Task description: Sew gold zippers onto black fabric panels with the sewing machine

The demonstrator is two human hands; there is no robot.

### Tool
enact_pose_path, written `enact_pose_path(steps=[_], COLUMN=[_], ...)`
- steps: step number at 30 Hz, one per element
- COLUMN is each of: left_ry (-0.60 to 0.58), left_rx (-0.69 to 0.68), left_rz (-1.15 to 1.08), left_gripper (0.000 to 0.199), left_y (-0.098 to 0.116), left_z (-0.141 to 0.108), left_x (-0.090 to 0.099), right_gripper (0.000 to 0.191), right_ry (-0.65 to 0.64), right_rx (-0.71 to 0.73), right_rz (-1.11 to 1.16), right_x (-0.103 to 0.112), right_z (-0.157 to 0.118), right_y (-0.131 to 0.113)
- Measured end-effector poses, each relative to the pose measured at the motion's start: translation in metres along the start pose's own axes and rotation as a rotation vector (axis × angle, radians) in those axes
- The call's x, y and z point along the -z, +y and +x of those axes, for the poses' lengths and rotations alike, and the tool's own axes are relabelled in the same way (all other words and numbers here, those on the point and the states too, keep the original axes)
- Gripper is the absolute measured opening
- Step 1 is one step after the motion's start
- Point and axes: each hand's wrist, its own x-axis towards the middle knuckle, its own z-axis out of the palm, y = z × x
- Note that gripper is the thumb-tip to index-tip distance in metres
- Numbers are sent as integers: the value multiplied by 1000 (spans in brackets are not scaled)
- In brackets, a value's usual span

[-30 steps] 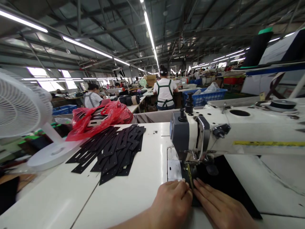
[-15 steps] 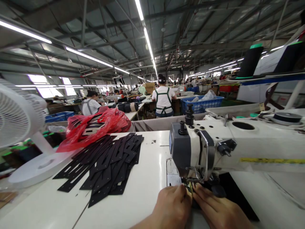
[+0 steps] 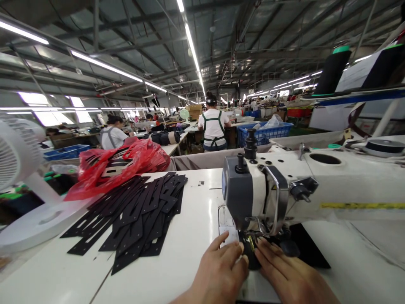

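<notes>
A white and grey sewing machine [image 3: 268, 190] stands at the right of the table. Under its needle area lies a strip with gold teeth, like a zipper [image 3: 252, 244], on dark material. To its left is my left hand [image 3: 221, 266], with the fingers apart, the index finger raised and the other fingertips close to the strip's edge. My right hand [image 3: 289, 270] lies with its fingers stretched flat beside the strip, pressing on the work. A black panel [image 3: 308, 247] extends to the right behind my right hand. The presser foot is partly hidden.
Black cut pieces with slots [image 3: 136, 223] are piled on the white table [image 3: 177, 270]. Behind them sits a red plastic bag [image 3: 148, 158], with a white fan [image 3: 19, 156] at the left. Thread cones [image 3: 333, 71] stand at upper right. A co-worker [image 3: 215, 126] sits ahead.
My left hand has loosened from a pinch near the strip; its fingers now spread and shift slightly left. My right hand stays flat beside the strip. The view has shifted slightly.
</notes>
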Motion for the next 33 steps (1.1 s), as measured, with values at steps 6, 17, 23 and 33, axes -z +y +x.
enact_pose_path(steps=[6, 17, 23, 33], left_ry=[-16, -43, -113, -94], left_rx=[23, 100, 153, 158], left_rz=[-2, -74, -85, -104], left_gripper=[19, 10, 5, 5], left_y=[-7, -16, -16, -17], left_z=[4, 5, 6, 7], left_x=[-7, -13, -12, -13], right_gripper=[45, 43, 41, 41], right_ry=[22, 38, -4, -7], right_rx=[-37, -97, -132, -165], right_rz=[13, -19, 59, 66], right_x=[-8, -8, -16, -19], right_z=[3, 19, 13, 9], right_y=[4, 7, 9, 8])
